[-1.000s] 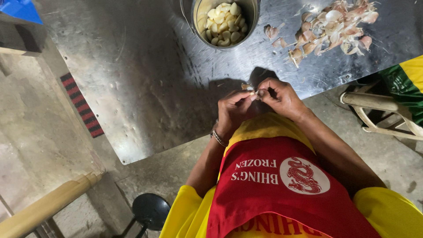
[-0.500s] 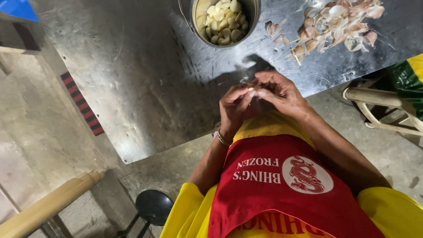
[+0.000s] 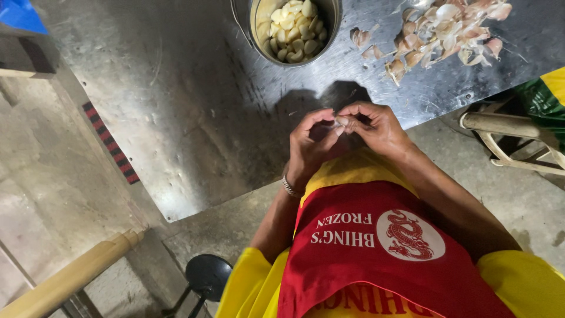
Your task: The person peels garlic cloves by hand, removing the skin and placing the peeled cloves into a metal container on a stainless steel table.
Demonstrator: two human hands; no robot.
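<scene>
Your two hands meet over the near edge of the steel table (image 3: 176, 118), fingertips pinched together on one garlic clove (image 3: 341, 121). Your left hand (image 3: 315, 144) cups it from the left, thumb and forefinger closed on it; your right hand (image 3: 376, 126) comes in from the right, its fingers curled over the clove and closed on it as well. The clove is small and mostly hidden by your fingers, so you cannot tell how much skin is on it. A metal bracelet (image 3: 289, 187) sits on your left wrist.

Take the table as your landmark. At its far edge stands a round metal pot (image 3: 329, 29) with pale peeled cloves (image 3: 292, 32) inside. On the table right of the pot lies a loose heap of garlic skins and unpeeled cloves (image 3: 447, 29), with a couple of stray pieces (image 3: 360, 40) between heap and pot. Both are well apart from your hands.

Below the table's near edge you see your red apron (image 3: 365, 247) over yellow clothing (image 3: 529, 282). Left of the table's near corner lie a wooden pole (image 3: 70, 277) and a black stool (image 3: 207, 275) on the concrete floor. Right of the table is a pale chair frame (image 3: 506, 141).
</scene>
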